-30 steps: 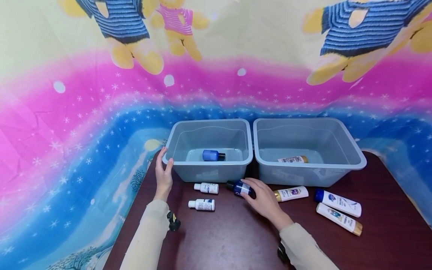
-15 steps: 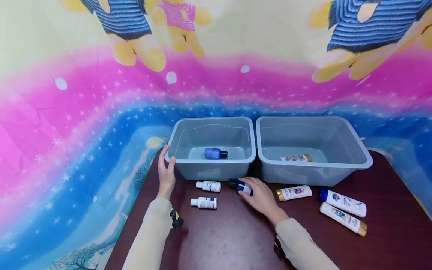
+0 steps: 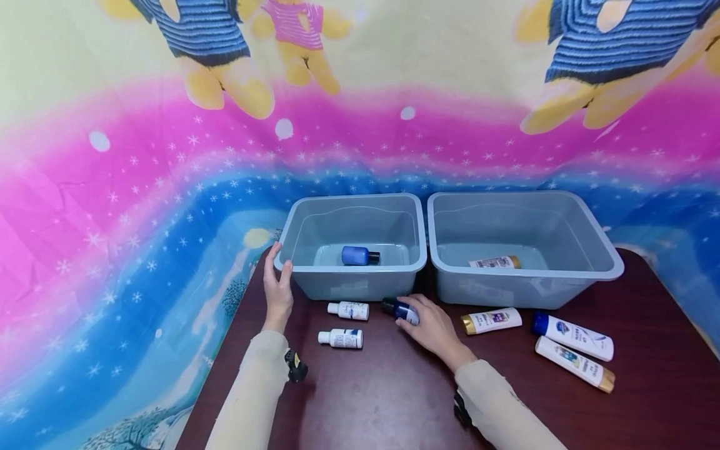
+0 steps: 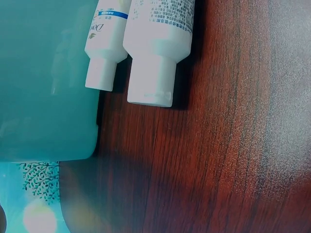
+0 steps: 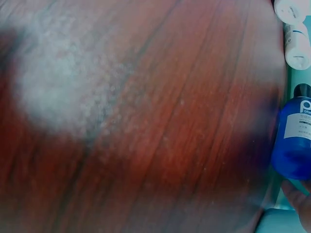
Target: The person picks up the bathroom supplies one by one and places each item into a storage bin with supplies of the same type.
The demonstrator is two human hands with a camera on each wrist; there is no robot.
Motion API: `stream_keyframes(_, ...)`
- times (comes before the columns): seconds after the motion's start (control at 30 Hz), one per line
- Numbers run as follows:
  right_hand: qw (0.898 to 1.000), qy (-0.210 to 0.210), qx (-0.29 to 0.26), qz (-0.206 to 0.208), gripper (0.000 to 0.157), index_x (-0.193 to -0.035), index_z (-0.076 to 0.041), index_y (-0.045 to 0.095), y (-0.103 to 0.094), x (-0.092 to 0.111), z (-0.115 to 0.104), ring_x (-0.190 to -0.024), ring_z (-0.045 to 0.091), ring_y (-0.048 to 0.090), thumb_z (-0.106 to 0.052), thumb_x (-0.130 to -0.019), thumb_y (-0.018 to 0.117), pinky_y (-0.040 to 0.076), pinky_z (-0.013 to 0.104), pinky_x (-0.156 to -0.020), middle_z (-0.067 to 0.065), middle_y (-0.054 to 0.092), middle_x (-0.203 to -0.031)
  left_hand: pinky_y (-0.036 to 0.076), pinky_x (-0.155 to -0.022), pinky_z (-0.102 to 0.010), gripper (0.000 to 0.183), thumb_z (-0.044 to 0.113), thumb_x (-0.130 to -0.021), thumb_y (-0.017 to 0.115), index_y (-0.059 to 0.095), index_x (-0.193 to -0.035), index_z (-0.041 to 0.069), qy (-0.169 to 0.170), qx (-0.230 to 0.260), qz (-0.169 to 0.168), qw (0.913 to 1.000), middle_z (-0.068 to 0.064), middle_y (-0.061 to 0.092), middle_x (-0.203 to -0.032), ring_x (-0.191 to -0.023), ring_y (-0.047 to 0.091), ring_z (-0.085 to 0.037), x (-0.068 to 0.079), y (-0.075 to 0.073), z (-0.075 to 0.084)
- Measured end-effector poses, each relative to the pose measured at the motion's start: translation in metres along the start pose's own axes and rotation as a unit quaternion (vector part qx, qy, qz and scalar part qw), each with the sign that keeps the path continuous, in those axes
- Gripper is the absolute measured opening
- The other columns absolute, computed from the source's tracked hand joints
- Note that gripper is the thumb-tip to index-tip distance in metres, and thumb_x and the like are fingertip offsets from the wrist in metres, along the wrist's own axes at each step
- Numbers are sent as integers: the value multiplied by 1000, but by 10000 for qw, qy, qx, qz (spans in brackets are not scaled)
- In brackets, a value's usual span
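In the head view my right hand [image 3: 433,328] grips a dark blue bottle [image 3: 404,312] with a black cap, thumb on the near side and fingers on the far side. The right wrist view has this blue bottle [image 5: 294,141] at its right edge, with fingertips [image 5: 296,196] at its base. My left hand [image 3: 278,290] rests at the front left corner of the left grey bin [image 3: 351,284], fingers fairly straight along the rim. Two small white bottles, the farther one [image 3: 349,310] and the nearer one [image 3: 340,339], lie between my hands.
Inside the left bin lies a blue bottle [image 3: 355,255]. The right grey bin [image 3: 500,290] holds a gold-capped bottle [image 3: 495,262]. Right of my right hand lie a gold-capped white bottle [image 3: 492,320], a blue-capped one [image 3: 574,336] and another gold-capped one [image 3: 575,364].
My right hand has shifted slightly left relative to the gold-capped bottle beside it, and the blue bottle's label has turned. My left hand stays at the bin corner. The head view has shifted a little.
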State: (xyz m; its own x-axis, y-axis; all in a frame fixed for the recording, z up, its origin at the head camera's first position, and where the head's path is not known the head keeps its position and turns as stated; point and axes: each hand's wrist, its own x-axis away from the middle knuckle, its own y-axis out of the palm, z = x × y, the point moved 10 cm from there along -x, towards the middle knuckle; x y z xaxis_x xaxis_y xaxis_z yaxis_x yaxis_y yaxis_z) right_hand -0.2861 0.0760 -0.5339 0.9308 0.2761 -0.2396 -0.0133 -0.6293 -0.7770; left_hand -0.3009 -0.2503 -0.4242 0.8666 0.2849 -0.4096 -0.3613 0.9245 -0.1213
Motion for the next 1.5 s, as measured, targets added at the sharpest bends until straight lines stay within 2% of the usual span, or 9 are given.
stream_keyframes(0.53,9993,-161,261,201,60,-129,-18,63,4,-1,1,-105,29,61,-18,-75,88,49,49,-85,10,64,-121,16,-115,-56,46,4,-101,48,40,-145,-7,27,88,30,10000,-23,30,-156,-146,22,-36,1,0,0)
stream_keyframes(1.07,9991,-152,313,236,59,-129,-18,63,6,-1,1,-105,28,60,-15,-75,87,48,49,-89,9,64,-121,20,-114,-56,47,11,-103,49,39,-147,-6,-45,106,23,9999,-23,34,-153,-143,26,-36,3,0,-2)
stream_keyframes(1.5,9991,-219,230,275,58,-127,-19,64,4,2,-2,-104,28,61,-16,-74,88,49,48,-87,8,65,-120,22,-113,-55,47,10,-103,48,39,-147,-4,-152,185,40,9997,-20,34,-154,-144,26,-34,3,0,-3)
